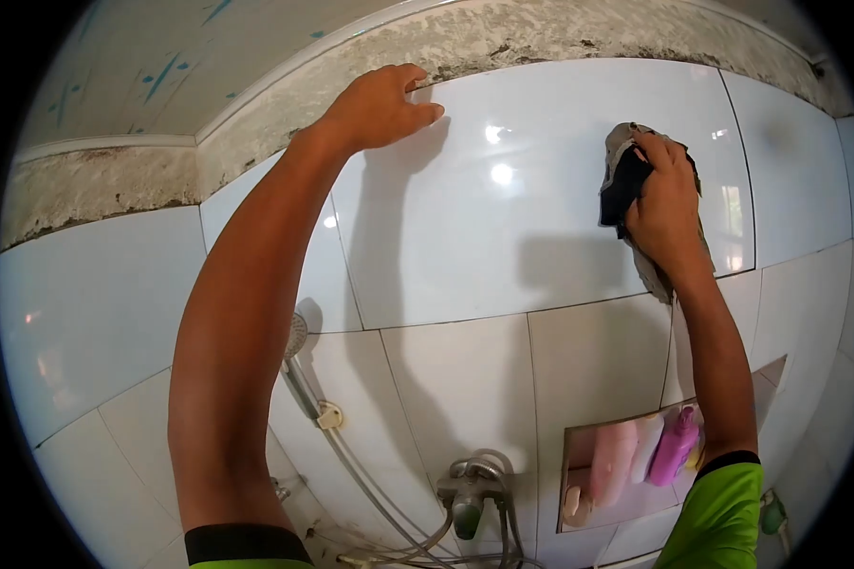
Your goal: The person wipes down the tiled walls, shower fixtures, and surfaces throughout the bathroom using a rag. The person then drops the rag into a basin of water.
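Note:
My left hand point(384, 106) rests at the top edge of a large glossy white wall tile point(474, 209), its thumb and fingers apart and nothing in them. On the right side of the same tile, my right hand point(667, 204) grips a bunched grey and black cloth point(626, 180) and holds it against the surface. Part of the cloth hangs below the hand. Rough bare plaster point(503, 43) runs above the tiles.
A shower head point(296, 334) on a holder is at the left below the tile. A mixer tap point(468, 493) with hoses sits at the bottom centre. To its right, a wall niche point(576, 446) holds several bottles, one of them purple point(675, 448).

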`<state>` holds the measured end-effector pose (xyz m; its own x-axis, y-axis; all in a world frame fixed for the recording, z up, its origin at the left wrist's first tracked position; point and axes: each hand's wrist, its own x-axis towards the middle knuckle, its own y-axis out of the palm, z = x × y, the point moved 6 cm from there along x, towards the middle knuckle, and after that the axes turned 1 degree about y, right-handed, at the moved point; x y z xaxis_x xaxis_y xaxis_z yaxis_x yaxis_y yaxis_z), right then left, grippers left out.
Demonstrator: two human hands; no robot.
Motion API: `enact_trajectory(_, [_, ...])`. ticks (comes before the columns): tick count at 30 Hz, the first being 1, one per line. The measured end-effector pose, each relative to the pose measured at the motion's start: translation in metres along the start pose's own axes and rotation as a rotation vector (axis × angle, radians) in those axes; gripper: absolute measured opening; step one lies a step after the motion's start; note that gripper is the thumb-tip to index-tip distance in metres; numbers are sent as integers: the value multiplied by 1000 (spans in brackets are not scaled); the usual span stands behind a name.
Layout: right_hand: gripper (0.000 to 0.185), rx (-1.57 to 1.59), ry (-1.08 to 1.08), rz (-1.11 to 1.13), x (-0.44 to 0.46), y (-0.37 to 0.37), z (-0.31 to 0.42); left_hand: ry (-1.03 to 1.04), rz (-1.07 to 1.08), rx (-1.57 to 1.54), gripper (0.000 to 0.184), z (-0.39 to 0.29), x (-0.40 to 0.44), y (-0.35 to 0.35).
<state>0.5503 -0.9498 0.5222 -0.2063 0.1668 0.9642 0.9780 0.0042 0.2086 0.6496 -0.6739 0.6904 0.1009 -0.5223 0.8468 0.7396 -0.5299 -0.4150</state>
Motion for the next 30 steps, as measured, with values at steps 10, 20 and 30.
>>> enact_trajectory(10, [27,-62,-36,-50,-1,5,1,-29,146,11,54,-5,22,10])
enact_trajectory(20, [25,-32,-35,-16,0,3,0,-10,64,37,50,-20,35,13])
enact_trajectory(30, [33,50,-119,-97,-4,-7,-1,361,-201,36,62,-151,109,50])
